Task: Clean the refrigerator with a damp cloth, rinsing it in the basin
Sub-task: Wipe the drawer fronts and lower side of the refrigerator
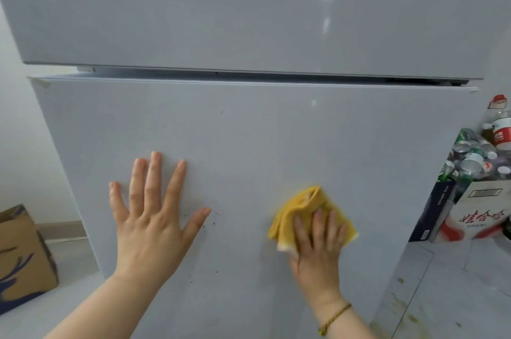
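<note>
pale fridge door (249,145) fills view. right hand (318,242) presses yellow cloth (307,206) flat at 5 o'clock; left hand (150,217) spread wide, empty, at 7. risk: dark specks (214,224) btwn hands smear. basin unseen.

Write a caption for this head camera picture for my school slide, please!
Right hand presses a yellow cloth on the lower fridge door; left hand rests flat beside it.

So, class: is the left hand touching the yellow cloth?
Apart. The head view shows the left hand flat on the refrigerator door, bare door separating it from the yellow cloth.
</note>
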A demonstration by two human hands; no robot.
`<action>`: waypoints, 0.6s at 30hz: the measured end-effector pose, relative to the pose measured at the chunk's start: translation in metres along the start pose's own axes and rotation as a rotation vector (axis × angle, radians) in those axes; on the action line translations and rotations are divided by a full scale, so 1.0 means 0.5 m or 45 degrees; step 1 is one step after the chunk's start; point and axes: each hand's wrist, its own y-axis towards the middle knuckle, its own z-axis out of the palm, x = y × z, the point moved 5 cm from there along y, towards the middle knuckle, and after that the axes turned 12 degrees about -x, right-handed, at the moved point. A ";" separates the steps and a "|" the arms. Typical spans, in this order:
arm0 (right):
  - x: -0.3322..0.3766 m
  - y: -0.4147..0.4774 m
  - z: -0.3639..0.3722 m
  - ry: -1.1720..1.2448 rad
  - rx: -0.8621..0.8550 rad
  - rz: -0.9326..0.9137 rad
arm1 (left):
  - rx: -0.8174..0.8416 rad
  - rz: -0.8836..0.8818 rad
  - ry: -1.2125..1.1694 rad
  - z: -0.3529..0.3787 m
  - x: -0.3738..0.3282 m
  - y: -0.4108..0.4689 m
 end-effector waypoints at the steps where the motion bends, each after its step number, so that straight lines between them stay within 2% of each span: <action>1: 0.006 -0.037 -0.001 -0.041 0.049 -0.141 | -0.007 0.015 0.009 0.004 0.003 -0.002; 4: -0.008 -0.058 -0.008 -0.095 0.122 -0.428 | -0.040 0.042 0.010 0.009 0.007 -0.002; 7: -0.030 0.016 -0.024 -0.024 0.066 -0.434 | -0.057 0.046 0.007 0.009 0.009 -0.003; 9: -0.034 0.111 -0.038 0.057 -0.096 -0.185 | -0.075 0.059 0.009 0.009 0.011 -0.004; 12: -0.038 0.239 -0.039 0.157 -0.317 0.440 | -0.089 0.091 0.006 0.007 0.015 -0.003; 14: -0.009 0.253 -0.031 0.072 -0.372 0.561 | -0.089 0.110 0.001 0.003 0.017 -0.004; 16: 0.046 0.208 -0.016 0.052 -0.329 0.354 | -0.066 0.105 -0.033 0.000 0.020 -0.006; 18: 0.104 0.139 -0.003 0.060 -0.197 -0.051 | -0.035 0.111 -0.067 -0.004 0.028 -0.006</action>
